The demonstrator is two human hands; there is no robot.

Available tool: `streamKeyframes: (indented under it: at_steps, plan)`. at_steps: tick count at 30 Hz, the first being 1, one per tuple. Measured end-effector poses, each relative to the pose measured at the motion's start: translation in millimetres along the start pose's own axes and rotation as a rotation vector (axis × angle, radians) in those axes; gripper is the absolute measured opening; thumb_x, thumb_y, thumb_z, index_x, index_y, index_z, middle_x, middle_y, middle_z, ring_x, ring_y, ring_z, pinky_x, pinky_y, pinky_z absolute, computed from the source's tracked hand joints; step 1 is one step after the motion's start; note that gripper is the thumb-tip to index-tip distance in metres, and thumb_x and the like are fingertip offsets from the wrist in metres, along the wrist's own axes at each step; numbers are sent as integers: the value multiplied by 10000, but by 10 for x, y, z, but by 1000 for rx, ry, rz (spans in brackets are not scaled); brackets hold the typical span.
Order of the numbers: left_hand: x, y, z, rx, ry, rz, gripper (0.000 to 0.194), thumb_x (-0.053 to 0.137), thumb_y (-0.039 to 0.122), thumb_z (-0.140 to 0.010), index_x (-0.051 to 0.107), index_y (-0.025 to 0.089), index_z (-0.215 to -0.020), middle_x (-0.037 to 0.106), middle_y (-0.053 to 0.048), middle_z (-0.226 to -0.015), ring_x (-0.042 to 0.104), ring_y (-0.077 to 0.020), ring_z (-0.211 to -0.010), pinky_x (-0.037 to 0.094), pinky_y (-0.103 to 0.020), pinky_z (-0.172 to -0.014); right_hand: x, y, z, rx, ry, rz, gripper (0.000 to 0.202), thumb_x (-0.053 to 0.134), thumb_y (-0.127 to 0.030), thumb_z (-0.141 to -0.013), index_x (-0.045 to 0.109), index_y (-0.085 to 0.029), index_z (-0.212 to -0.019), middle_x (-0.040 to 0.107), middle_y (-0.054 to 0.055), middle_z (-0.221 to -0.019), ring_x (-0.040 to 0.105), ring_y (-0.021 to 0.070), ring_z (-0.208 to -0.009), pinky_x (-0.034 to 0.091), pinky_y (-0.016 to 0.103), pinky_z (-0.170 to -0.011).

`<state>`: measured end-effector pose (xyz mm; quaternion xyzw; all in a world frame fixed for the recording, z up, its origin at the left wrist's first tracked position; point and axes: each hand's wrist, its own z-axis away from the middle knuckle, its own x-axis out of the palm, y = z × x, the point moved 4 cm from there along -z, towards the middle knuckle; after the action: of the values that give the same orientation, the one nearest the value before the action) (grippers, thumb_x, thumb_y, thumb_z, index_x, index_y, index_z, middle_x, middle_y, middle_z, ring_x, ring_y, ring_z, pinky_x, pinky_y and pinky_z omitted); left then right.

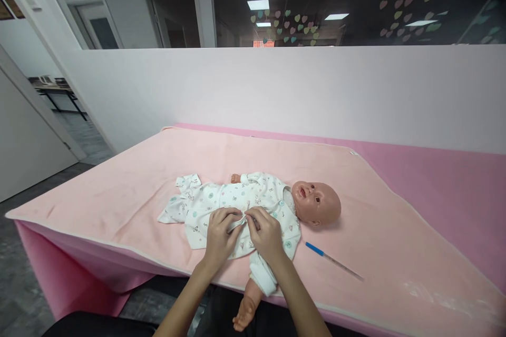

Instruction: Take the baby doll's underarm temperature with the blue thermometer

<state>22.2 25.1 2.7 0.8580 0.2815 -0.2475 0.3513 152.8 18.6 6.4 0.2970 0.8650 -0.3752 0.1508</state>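
A baby doll (pixel 320 202) lies on its back across the table, its head to the right. It wears a white printed baby outfit (pixel 201 226) with small coloured figures. Both of my hands meet over the doll's middle. My left hand (pixel 222 231) pinches a fold of the outfit's white cloth between thumb and fingers. Close against it, my right hand (pixel 265 231) pinches the same cloth at its fingertips; whether it holds a tie or an edge is too small to tell. The doll's near arm (pixel 247 305) sticks out past the table edge, below my right wrist.
A peach blanket (pixel 130 168) covers most of the table over a pink cloth (pixel 446 189). Right of the doll lies a thin stick with a blue handle (pixel 315 248). A white wall (pixel 284 95) with glass above it rises behind the table.
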Motion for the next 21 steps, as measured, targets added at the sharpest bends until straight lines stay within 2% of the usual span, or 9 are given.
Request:
streamKeyframes:
  at_steps: [8,12,17,21]
  plan:
    - [-2,-85,-10,-38,16,139,73,599,214,-768,667,237,-755,653,-3,-838,563,-170,-830,414,-352,-786,37,16,7,34,-61,52,205,404,-185,-887,607,-204,-870,632,8,-797,593,117,-716,420,202,-653]
    - [10,-141,-8,-38,31,192,72,628,260,-755,693,256,-725,661,-4,-779,578,-169,-783,429,-354,-759,43,17,5,31,-67,67,207,407,-198,-891,613,-209,-871,629,6,-794,593,115,-712,418,202,-642]
    - [19,-154,-16,-35,33,212,103,613,296,-768,703,263,-731,640,-6,-713,574,-162,-739,432,-348,-739,36,16,-3,25,-59,56,204,412,-188,-883,615,-206,-872,629,10,-796,593,117,-717,423,206,-648]
    - [3,-119,-20,-37,-20,163,120,578,286,-793,695,267,-807,632,-7,-752,562,-169,-774,409,-356,-760,30,28,-3,42,-37,30,202,410,-167,-872,610,-196,-872,628,16,-801,591,123,-724,433,212,-658]
